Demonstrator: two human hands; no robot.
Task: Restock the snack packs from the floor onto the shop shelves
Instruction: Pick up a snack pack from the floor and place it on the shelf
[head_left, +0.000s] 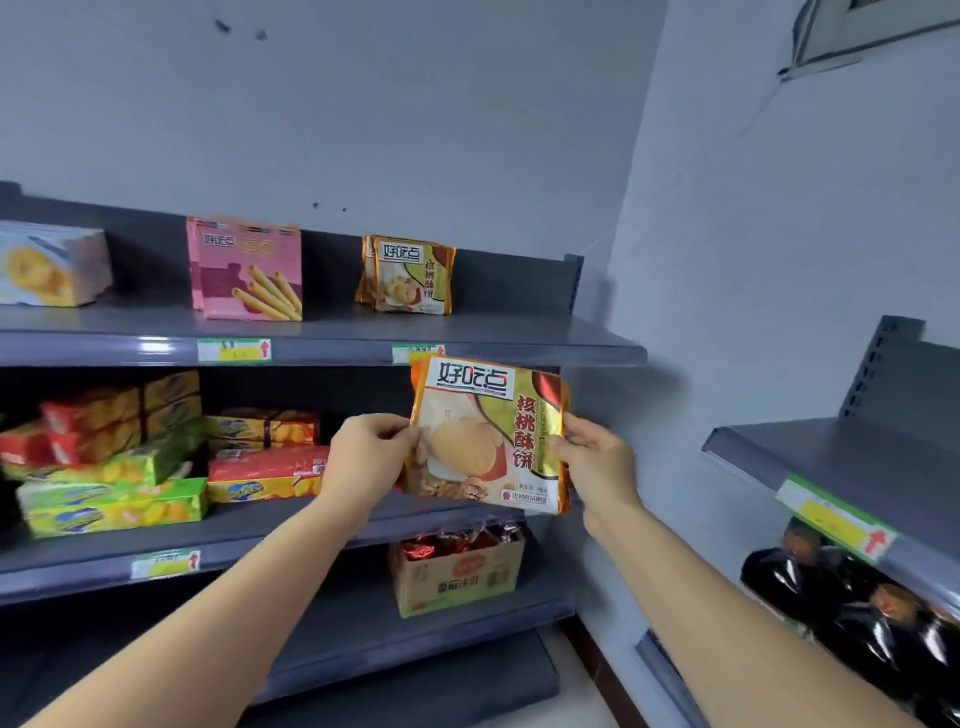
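Observation:
I hold an orange-and-gold snack pack (488, 436) upright between both hands, in front of the gap under the top shelf (519, 340). My left hand (366, 457) grips its left edge. My right hand (592, 462) grips its right edge. Matching packs (408, 275) stand upright on the top shelf, above and slightly left of the held pack. The floor stock is out of view.
Pink biscuit-stick boxes (247, 273) and a pale box (52, 265) share the top shelf. Green, red and yellow cracker boxes (114, 467) fill the middle shelf's left part. A cardboard carton (457, 571) sits on the lower shelf. A second shelf unit (841, 462) with dark bottles (857, 613) stands at right.

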